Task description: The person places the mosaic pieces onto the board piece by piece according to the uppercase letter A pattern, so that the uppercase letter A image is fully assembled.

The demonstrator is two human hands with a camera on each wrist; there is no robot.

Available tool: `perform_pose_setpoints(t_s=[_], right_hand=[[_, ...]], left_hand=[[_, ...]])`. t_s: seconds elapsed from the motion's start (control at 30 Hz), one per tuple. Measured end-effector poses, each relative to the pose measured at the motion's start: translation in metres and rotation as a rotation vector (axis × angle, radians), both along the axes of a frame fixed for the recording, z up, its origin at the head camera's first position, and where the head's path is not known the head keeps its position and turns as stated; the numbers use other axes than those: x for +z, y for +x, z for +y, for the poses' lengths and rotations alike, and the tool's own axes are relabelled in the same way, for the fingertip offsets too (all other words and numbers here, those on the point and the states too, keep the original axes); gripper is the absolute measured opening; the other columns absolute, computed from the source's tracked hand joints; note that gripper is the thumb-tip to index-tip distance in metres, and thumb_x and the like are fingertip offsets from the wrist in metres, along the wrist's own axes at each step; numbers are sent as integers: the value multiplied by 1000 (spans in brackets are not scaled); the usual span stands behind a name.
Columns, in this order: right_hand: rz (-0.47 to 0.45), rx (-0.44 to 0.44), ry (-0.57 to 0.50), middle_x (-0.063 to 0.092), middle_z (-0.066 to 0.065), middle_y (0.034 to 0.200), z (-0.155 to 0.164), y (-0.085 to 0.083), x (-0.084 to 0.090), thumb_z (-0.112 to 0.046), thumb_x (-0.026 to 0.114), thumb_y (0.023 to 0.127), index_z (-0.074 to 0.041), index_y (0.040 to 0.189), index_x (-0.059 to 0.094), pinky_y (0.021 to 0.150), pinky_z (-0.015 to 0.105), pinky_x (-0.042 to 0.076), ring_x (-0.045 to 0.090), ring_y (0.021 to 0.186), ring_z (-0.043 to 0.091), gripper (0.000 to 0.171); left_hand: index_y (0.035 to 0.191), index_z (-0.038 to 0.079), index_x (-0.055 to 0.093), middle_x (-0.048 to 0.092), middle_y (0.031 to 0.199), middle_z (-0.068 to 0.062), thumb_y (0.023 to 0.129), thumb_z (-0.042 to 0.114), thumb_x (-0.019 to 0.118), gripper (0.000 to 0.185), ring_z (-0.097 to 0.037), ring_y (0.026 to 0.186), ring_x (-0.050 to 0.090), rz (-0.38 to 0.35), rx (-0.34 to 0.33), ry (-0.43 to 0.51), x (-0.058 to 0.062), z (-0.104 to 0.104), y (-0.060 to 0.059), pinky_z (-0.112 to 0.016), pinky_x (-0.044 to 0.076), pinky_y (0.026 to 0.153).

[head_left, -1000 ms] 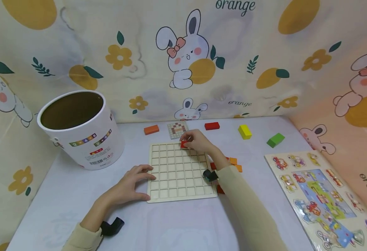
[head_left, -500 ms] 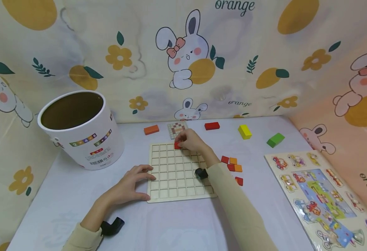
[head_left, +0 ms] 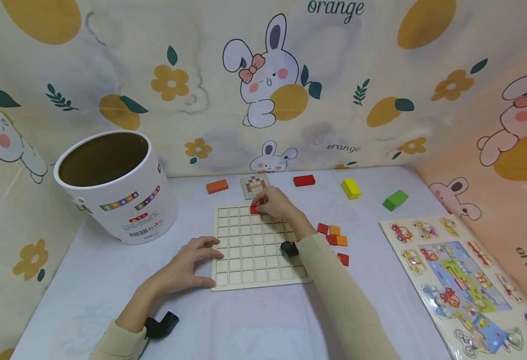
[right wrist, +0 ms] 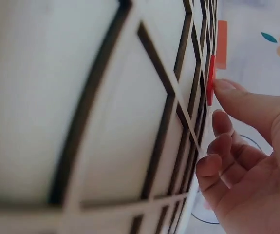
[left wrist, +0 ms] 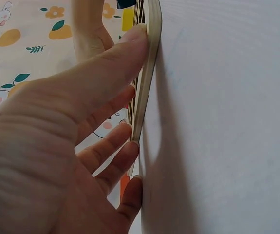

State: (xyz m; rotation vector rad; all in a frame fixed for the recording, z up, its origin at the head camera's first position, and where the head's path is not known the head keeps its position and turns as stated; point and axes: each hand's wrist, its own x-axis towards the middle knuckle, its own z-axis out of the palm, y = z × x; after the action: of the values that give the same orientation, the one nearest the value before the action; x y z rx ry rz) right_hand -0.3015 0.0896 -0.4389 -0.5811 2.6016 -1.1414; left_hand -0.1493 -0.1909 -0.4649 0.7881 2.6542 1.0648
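Note:
A square wooden grid board (head_left: 254, 250) lies on the white table. My right hand (head_left: 276, 204) is over its far edge, thumb and fingers at a small red square tile (head_left: 254, 210) in the far row. In the right wrist view the thumb touches the red tile (right wrist: 211, 80), which lies nearly flat against the grid; the other fingers curl below it, and the index finger's contact is partly hidden. My left hand (head_left: 186, 265) rests along the board's left edge with fingers spread. In the left wrist view its thumb (left wrist: 122, 48) touches the board's rim.
A small pattern card (head_left: 254, 186) lies behind the board. Beyond it stand orange (head_left: 217, 186), red (head_left: 304, 180), yellow (head_left: 351, 189) and green (head_left: 396, 200) blocks. Several red and orange tiles (head_left: 332, 240) lie right of the board. A white bucket (head_left: 123, 210) and picture puzzle (head_left: 466, 285) flank it.
My right hand has shifted left along the board's far row with the red tile, then lowered it slightly onto the grid. The left hand has stayed in place.

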Motion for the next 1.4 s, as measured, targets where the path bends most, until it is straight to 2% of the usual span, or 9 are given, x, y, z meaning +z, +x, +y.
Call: perform_pose_setpoints(t_s=[0.17,0.27,0.37,0.5,0.63,0.77,0.93,1.2,1.4], right_hand=[[46,52,12,63,9,95,19,7,20,-6,67,93,0,113,71,71,33,50,58,84,23,21],[44,103,37,67,12,99,48,14,35,-5,66,93,4,117,68,77,37,52,61,89,27,25],[-16,111,83,68,13,104,86,25,42,-6,67,92,3,120,67,86,40,52,61,95,27,29],[-112,65,104,67,13,109,137,39,34,-6,69,90,2,122,65,88,40,52,59,100,28,33],[-145,19,96,66,12,111,166,50,21,-6,71,89,-1,120,66,87,37,52,57,101,28,31],[-136,26,99,66,9,109,171,54,13,-7,72,90,-2,117,67,88,38,51,57,99,27,28],[-126,51,113,67,8,104,165,52,8,-6,73,89,-2,114,67,87,37,51,57,94,25,26],[-122,-32,173,64,7,97,156,51,3,-3,75,85,-5,107,68,83,34,54,56,91,24,23],[-121,-53,186,62,8,96,152,53,8,-3,75,85,-5,103,67,83,34,55,56,91,25,20]], left_hand=[[120,25,68,44,148,-1,69,40,89,57,-29,139,37,-9,-3,4,0,1,-1,-59,28,109],[120,25,68,44,148,-1,70,39,89,57,-29,140,36,-14,-2,3,0,2,-1,-59,27,110],[120,25,68,44,148,-1,69,40,89,57,-29,140,36,-9,2,0,0,2,0,-59,27,110],[120,24,68,44,148,-2,70,39,89,57,-30,140,36,-1,2,-7,1,2,1,-60,27,110],[120,24,68,44,148,-3,70,38,90,57,-30,139,37,5,1,-6,1,2,1,-60,27,110],[120,24,68,44,148,-3,70,39,89,56,-30,139,37,13,-4,-6,0,2,1,-60,28,109],[120,26,67,44,148,-2,71,40,89,56,-30,139,37,15,-3,-10,0,2,1,-61,28,109],[122,25,67,44,148,-2,71,40,88,57,-30,139,37,9,-7,-4,1,1,2,-61,28,109],[122,25,67,44,148,-3,71,40,88,57,-30,139,36,12,-11,-6,2,1,2,-60,28,108]])
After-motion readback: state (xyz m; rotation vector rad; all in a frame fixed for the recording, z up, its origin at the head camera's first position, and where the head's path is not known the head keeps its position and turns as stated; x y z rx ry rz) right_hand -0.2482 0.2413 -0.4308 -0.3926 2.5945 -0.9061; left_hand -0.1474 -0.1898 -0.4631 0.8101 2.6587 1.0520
